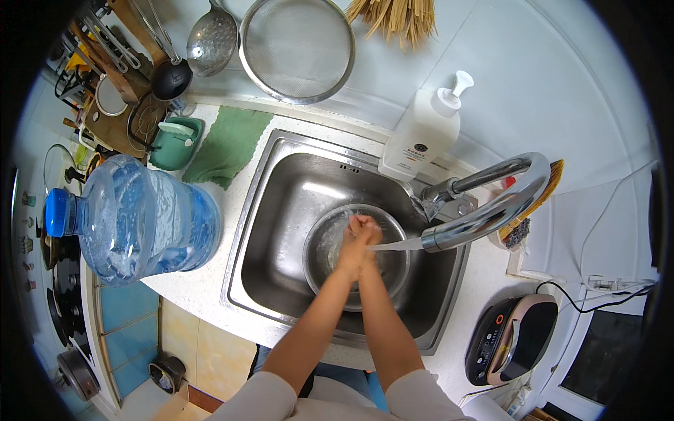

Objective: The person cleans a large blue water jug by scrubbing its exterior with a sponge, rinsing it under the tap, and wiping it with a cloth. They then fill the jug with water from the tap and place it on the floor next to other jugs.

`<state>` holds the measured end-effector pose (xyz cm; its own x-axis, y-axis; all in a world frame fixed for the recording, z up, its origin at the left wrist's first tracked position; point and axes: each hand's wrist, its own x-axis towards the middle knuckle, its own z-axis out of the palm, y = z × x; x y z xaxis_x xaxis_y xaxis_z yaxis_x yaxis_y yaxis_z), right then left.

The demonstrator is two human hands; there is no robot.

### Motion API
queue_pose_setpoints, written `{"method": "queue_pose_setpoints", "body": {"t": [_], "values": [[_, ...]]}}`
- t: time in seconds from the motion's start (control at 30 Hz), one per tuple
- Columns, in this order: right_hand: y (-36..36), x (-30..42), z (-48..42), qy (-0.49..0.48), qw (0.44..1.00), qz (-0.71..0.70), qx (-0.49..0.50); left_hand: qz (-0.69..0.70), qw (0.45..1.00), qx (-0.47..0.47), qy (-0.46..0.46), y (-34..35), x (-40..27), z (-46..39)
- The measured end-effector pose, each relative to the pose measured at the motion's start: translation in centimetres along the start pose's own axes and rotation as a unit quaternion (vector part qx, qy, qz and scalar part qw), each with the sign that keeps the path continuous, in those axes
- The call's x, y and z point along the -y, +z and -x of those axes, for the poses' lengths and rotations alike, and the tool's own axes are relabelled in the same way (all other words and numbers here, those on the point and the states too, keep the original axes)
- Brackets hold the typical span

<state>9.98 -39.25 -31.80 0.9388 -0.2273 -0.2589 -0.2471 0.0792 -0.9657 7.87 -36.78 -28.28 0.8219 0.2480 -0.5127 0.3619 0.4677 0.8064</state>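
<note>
My left hand (349, 250) and my right hand (372, 231) are pressed against each other over a round metal basin (311, 263). The left lies partly across the right, and both are a little blurred. A stream of water (395, 246) from the curved chrome faucet (476, 231) runs onto them near the wrists. Below them, the basin stands in a stainless steel sink (276, 231). No object shows in either hand, but the overlap hides the palms and some fingers.
Left of the sink, a large blue-capped water bottle (150, 221) stands on the counter near a green cloth (231, 139). Behind the sink is a white pump bottle (421, 131). A black-and-bronze appliance (511, 339) sits at right. A mesh strainer (297, 47) hangs on the wall.
</note>
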Motion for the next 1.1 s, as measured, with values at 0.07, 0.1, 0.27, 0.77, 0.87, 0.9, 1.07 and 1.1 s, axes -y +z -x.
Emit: {"method": "queue_pose_setpoints", "body": {"t": [0.07,0.1,0.27,0.77,0.87,0.9,1.07,1.1], "values": [[0.7,1.8,3.2,0.044,0.998,-0.021,0.031,0.122,0.968,0.098,-0.194,-4.0,-1.3,-2.7],[1.6,1.9,4.6,0.118,0.984,-0.133,-0.005,0.178,0.929,0.153,-0.286,-4.6,-2.2,-3.2],[1.6,4.2,1.6,0.185,0.805,-0.561,0.064,0.387,0.892,0.168,-0.161,-1.2,-7.0,3.9],[-2.6,5.0,5.5,0.117,0.883,-0.441,0.11,0.207,0.937,0.2,-0.197,-1.1,-2.3,-0.9],[-1.3,4.8,5.6,0.166,0.949,-0.257,0.072,0.122,0.969,0.055,-0.207,-1.9,-0.3,-3.2],[-1.2,4.3,5.1,0.118,0.982,-0.132,0.06,-0.008,0.987,0.01,-0.161,-1.7,-0.1,-3.3],[2.6,5.8,0.5,0.114,0.99,-0.028,0.078,0.029,0.995,-0.082,-0.039,-3.1,-2.1,-1.9],[3.5,6.3,-0.5,0.179,0.976,-0.099,0.081,0.165,0.982,-0.07,-0.063,-3.5,-2.1,-1.2]]}}
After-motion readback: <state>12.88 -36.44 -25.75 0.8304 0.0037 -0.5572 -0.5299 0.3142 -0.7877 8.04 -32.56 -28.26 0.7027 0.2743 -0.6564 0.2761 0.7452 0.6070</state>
